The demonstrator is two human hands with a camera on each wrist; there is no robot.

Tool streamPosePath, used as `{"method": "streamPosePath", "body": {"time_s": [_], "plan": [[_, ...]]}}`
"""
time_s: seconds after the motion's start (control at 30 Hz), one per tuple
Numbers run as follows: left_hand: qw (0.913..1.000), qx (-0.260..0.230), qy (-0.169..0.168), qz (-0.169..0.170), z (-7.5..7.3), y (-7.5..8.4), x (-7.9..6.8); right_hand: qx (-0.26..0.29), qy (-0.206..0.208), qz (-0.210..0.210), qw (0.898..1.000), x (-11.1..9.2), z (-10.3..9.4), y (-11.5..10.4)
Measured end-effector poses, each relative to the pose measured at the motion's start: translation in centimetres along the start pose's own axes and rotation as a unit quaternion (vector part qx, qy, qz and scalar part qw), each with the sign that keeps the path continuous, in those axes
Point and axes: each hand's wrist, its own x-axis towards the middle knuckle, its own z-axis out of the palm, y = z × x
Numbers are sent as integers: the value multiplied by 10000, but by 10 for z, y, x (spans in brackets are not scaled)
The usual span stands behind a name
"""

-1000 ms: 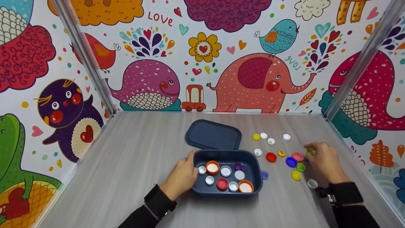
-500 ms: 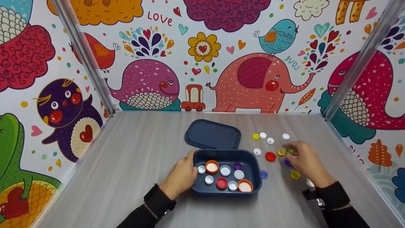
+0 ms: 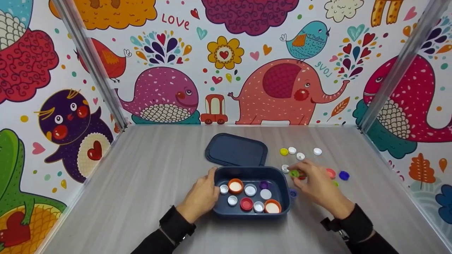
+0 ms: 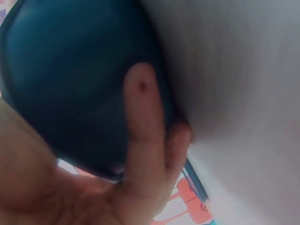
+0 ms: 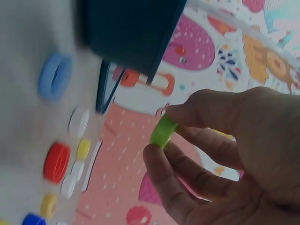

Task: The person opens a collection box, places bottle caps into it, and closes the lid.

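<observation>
A dark blue box (image 3: 251, 214) stands on the table with several bottle caps inside: white, orange-rimmed, a red cap (image 3: 246, 204) and a purple cap (image 3: 263, 185). My left hand (image 3: 199, 194) grips the box's left wall; in the left wrist view its fingers (image 4: 145, 122) lie against the outside. My right hand (image 3: 319, 187) pinches a green bottle cap (image 5: 163, 131) between thumb and fingertips, above the table just right of the box. Beneath and beside this hand, some loose caps are partly hidden.
A dark blue lid (image 3: 236, 150) lies behind the box. Loose caps lie at the right, among them a yellow cap (image 3: 284, 151), a white cap (image 3: 317, 151), a dark blue cap (image 3: 344, 175) and a light purple cap (image 3: 292, 193) near the box. Patterned walls enclose the table.
My right hand has carried the green bottle cap leftward from the far right of the loose caps to near the box. The left hand has stayed at the box's left wall.
</observation>
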Motion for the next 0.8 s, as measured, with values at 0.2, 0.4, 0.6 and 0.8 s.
{"method": "streamPosePath", "body": {"time_s": [0.2, 0.4, 0.6, 0.8], "plan": [[10000, -36, 5, -2, 0, -1, -1, 32, -164, -466, 9988, 1, 17, -18], [10000, -15, -8, -44, 1, -1, -1, -248, -180, -1071, 9938, 6, 30, -27], [9999, 3, 63, 84, 0, 0, -1, -484, -324, -1419, 9882, 5, 33, -30], [9999, -5, 102, 138, 0, 1, -2, -384, -532, -1249, 9900, 2, 31, -32]]}}
